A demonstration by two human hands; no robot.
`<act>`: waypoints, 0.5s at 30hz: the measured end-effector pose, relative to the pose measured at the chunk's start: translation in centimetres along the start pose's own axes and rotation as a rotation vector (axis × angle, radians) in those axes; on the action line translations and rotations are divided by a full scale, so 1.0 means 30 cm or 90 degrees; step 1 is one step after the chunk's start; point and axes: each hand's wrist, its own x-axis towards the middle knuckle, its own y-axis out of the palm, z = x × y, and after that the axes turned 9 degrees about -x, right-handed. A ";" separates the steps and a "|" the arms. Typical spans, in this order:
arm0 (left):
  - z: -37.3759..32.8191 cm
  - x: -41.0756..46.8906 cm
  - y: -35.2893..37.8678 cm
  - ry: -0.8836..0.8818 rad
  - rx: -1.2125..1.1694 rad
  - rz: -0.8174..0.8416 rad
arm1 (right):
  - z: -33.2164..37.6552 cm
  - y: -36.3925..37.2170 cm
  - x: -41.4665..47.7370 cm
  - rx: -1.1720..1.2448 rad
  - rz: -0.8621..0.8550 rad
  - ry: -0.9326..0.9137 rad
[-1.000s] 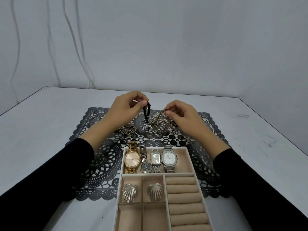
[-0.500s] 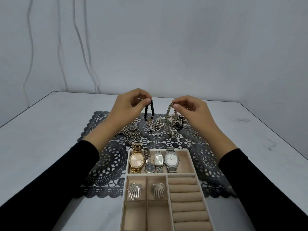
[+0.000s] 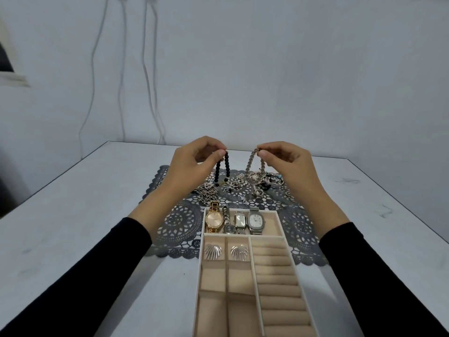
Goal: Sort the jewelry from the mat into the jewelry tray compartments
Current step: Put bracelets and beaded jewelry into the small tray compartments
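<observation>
Pinched black bead bracelet (image 3: 227,164) in left hand (image 3: 192,166), silver chain bracelet (image 3: 249,162) in right hand (image 3: 286,164) — limp, light (likely snag-prone), best gripped topmost.

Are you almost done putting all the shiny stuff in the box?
Not yet. Done: four watches sit in the top tray compartment, and two shell earrings fill two small ones. In hand: the left hand pinches a black bead bracelet, the right hand a silver chain bracelet. Left: a tangled pile on the mat; the ring rolls hold nothing.
</observation>
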 end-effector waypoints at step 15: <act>-0.109 -0.210 -0.025 0.006 -0.053 -0.028 | 0.122 -0.025 -0.171 0.009 0.020 -0.015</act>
